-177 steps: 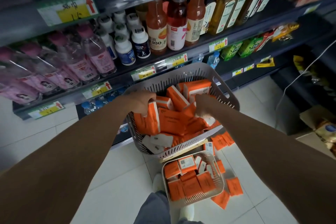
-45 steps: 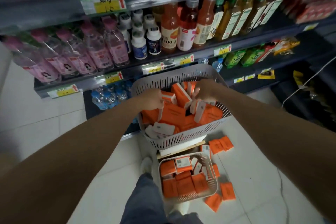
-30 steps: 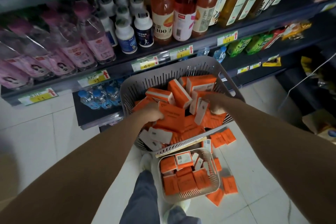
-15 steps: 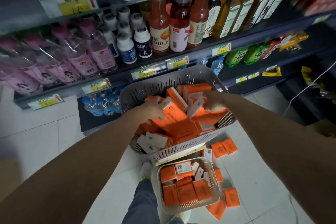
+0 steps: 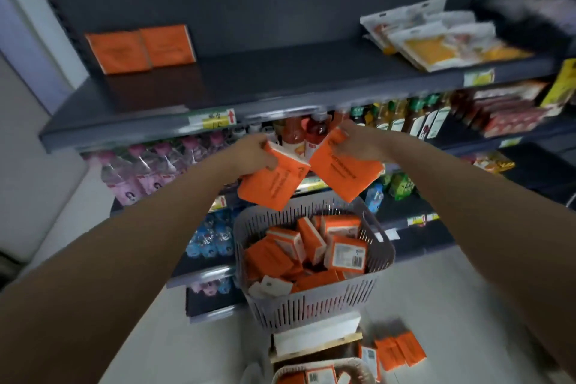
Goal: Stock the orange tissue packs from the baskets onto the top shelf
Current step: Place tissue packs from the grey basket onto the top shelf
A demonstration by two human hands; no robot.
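Your left hand [image 5: 254,151] grips one orange tissue pack [image 5: 271,185], fingers curled around its top. Your right hand [image 5: 358,143] pinches another pack [image 5: 346,170] above the basket [image 5: 311,302].

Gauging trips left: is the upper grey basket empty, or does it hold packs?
Not empty: the grey basket holds a jumbled heap of many orange tissue packs, lying at mixed angles.

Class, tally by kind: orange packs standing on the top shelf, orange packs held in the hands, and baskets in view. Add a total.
Shelved orange packs: 2
Hand-held orange packs: 2
Baskets: 2
Total: 6
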